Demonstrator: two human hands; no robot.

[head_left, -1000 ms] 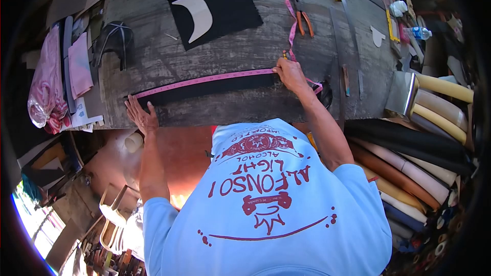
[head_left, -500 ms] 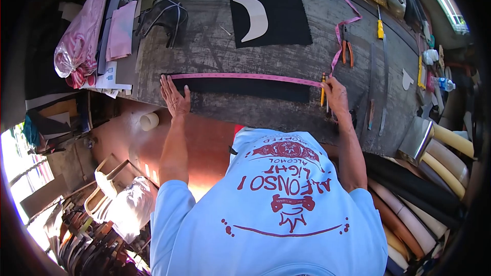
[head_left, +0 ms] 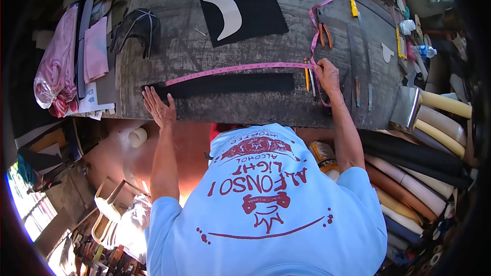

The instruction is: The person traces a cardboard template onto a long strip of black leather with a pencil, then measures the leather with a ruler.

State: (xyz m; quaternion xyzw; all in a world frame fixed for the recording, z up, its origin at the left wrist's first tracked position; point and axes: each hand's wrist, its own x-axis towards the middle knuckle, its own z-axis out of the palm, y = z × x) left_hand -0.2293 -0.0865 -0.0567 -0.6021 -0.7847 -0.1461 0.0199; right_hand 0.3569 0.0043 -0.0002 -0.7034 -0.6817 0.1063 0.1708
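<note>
My left hand (head_left: 161, 108) lies flat with fingers apart on the left end of a long black strip of material (head_left: 240, 84). A pink tape measure (head_left: 235, 68) runs from near that hand across to my right hand (head_left: 328, 75), whose fingers are closed on it. The tape bows a little above the strip's far edge, apart from it toward the right. Its loose length trails away over the table and also hangs below my right hand. A yellow pencil (head_left: 307, 78) and another thin tool lie just left of the right hand.
On the worktable (head_left: 179, 46) lie a black cloth piece (head_left: 261, 15) with a white crescent template (head_left: 229, 18), orange-handled pliers (head_left: 325, 36), a yellow screwdriver (head_left: 353, 7) and a black strapped item (head_left: 135, 30). Material rolls (head_left: 409, 166) lean at right. A plastic-wrapped bundle (head_left: 59, 66) sits at left.
The tape has come away from the strip's far edge toward the right and now bows above it. My right hand has risen slightly relative to the strip. The whole view has shifted.
</note>
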